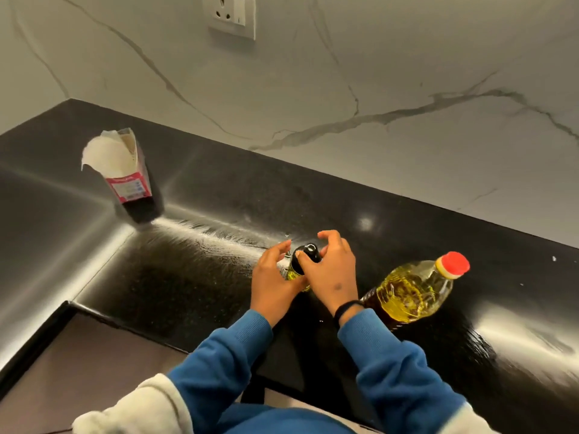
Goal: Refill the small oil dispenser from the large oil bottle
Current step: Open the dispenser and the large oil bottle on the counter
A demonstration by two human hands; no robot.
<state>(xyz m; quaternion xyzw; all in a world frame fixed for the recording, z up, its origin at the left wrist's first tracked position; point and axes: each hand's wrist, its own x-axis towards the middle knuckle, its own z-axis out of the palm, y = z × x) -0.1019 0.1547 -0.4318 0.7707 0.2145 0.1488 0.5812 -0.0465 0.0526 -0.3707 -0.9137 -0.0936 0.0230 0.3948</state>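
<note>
Both hands, left hand and right hand, grasp the small oil dispenser; the capped large oil bottle holds yellow oil

A glossy black worktop is seen running along a marbled wall, with bright streaks of light reflected in it. An opened carton with a red label is stood at ten o'clock. The small oil dispenser is stood near the centre. The large oil bottle, red-capped, is placed just beside it at three o'clock.
</note>
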